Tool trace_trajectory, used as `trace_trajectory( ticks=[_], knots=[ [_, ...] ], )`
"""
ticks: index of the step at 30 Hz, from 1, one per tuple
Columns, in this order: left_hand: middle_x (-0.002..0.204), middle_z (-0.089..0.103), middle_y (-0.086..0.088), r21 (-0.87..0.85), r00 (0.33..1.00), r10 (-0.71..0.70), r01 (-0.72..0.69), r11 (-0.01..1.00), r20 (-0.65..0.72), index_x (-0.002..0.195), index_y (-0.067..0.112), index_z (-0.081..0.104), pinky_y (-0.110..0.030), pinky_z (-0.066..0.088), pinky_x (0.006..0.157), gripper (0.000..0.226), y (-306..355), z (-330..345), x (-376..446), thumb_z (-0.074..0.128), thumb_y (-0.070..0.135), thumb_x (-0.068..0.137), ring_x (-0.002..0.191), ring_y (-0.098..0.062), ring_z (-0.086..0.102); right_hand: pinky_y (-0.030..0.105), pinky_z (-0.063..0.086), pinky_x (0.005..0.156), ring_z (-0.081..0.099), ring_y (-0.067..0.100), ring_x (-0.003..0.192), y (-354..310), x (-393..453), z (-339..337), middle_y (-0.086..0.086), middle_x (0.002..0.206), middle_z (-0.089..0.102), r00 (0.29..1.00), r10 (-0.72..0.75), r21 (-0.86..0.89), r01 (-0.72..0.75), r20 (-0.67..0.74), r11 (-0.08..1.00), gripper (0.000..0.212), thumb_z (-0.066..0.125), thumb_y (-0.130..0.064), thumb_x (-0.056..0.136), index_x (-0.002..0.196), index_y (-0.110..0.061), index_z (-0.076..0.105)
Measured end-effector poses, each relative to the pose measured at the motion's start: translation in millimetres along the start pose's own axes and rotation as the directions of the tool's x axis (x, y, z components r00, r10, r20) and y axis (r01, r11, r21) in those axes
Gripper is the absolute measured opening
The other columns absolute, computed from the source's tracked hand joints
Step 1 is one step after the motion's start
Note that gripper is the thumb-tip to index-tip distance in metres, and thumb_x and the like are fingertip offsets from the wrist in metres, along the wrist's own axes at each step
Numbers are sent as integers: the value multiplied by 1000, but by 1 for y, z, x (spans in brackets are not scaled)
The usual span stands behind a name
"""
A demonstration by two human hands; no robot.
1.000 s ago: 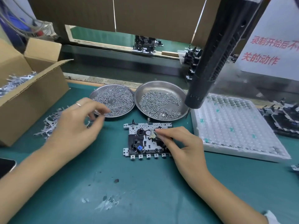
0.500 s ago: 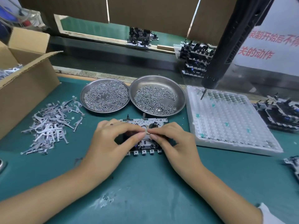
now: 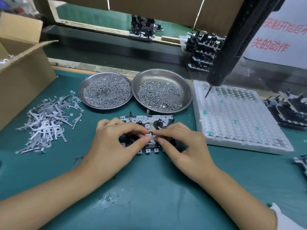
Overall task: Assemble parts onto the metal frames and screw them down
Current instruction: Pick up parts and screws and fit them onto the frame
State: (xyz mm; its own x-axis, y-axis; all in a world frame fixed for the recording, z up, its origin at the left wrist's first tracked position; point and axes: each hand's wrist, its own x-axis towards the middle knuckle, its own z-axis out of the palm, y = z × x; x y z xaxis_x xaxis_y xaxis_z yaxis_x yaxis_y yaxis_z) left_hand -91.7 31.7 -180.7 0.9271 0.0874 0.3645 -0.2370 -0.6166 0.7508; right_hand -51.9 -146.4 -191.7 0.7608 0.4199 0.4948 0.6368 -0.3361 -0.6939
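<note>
On the green worktop (image 3: 149, 196), the metal frame (image 3: 146, 118) lies below two screw dishes while the left hand (image 3: 114, 145) and right hand (image 3: 184, 146) pinch a small metal part (image 3: 150, 136) onto it, so fitting seems underway and screwing remains.

Left hand (image 3: 114, 143): a second ago near the left screw dish (image 3: 105, 92), fingers pinched together; now brought over the metal frame (image 3: 149, 119), thumb and forefinger meeting the right hand (image 3: 181, 146) at a small flat metal part (image 3: 150, 136), in place since half a second ago. Right hand: earlier alone on the frame, fingertips at the white gear (image 3: 147, 126); now pinching the same part with the left.
</note>
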Motion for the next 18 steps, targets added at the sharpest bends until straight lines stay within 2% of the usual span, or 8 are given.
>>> trace_trajectory(
  ticks=[4, 8, 10, 12, 15, 18],
  knots=[
    [84, 59, 41, -9, 1000, 5, -5, 1000, -15, 78, 43, 68, -26, 35, 88, 15, 2, 0, -1, 66, 49, 65, 88, 13, 48, 19, 45, 75, 58, 14, 81, -1, 0, -3, 1, 80, 69, 999, -6, -20, 7, 36, 1000, 19, 69, -6, 78, 96, -9, 74],
    [85, 61, 39, -20, 1000, 3, -3, 1000, -3, 78, 40, 68, -28, 36, 90, 17, 3, -1, 0, 79, 44, 66, 86, 7, 52, 15, 43, 75, 54, 10, 81, 0, -1, -2, -3, 80, 69, 997, -36, -76, 41, 65, 996, 21, 73, -3, 76, 96, -7, 74],
    [82, 62, 38, -24, 1000, 9, -9, 1000, 24, 78, 43, 67, -28, 36, 88, 19, 2, -2, 1, 82, 35, 69, 86, 8, 53, 18, 46, 76, 56, 11, 83, 2, -2, -1, -1, 84, 68, 997, -55, -117, 61, 52, 991, 21, 74, -3, 76, 97, -7, 74],
    [80, 64, 34, -31, 999, 16, -14, 999, 50, 80, 41, 68, -24, 35, 88, 22, 1, -3, 3, 81, 26, 70, 85, 10, 54, 23, 49, 78, 60, 14, 85, 2, -4, 1, 4, 91, 66, 998, -67, -172, 69, 15, 983, 16, 73, -4, 78, 94, -6, 74],
    [73, 69, 25, -37, 997, 39, -37, 999, 66, 84, 33, 72, -4, 32, 80, 20, -1, -5, 6, 81, 21, 70, 82, 15, 57, 27, 48, 76, 61, 22, 82, 1, -7, 6, 8, 90, 64, 991, -132, -293, 125, -4, 948, 8, 69, -6, 80, 84, -1, 73],
    [71, 71, 20, -88, 994, 34, -25, 996, 102, 86, 29, 73, -5, 39, 76, 21, -3, -6, 7, 81, 17, 70, 74, 12, 62, 30, 46, 74, 60, 28, 79, -1, -8, 10, 10, 87, 64, 987, -159, -360, 142, -20, 922, 6, 66, -2, 80, 79, 2, 70]
  ],
)
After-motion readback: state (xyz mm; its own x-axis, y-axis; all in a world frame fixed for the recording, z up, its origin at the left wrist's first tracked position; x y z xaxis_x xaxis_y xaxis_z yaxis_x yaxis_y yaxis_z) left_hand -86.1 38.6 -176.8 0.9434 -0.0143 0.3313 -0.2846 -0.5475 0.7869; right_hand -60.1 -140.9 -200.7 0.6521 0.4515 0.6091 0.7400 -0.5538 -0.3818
